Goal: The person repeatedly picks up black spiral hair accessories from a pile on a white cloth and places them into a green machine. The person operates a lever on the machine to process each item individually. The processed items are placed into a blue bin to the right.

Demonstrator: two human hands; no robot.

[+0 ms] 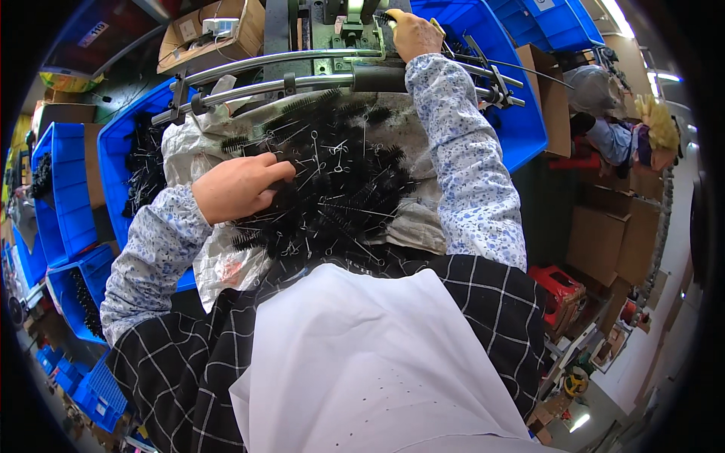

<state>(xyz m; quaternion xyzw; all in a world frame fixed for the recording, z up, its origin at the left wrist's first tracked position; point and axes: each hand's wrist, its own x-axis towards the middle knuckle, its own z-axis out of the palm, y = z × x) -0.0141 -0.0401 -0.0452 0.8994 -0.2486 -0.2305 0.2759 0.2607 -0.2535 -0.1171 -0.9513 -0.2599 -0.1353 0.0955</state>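
Note:
A heap of black bristle brushes with twisted wire stems (340,181) lies on a grey cloth (411,226) spread over my lap. My left hand (238,187) rests on the left side of the heap, fingers curled around some of the brushes. My right hand (411,34) reaches far forward to the metal machine (343,30) at the top, fingers closed on a small part there; what it grips is hidden. Both forearms wear flowered sleeves.
Two curved metal bars (302,72) cross in front of the machine. Blue bins (72,189) with more black brushes stand at the left, another blue bin (521,128) at the right. Cardboard boxes (604,234) and a seated person (619,136) are at the far right.

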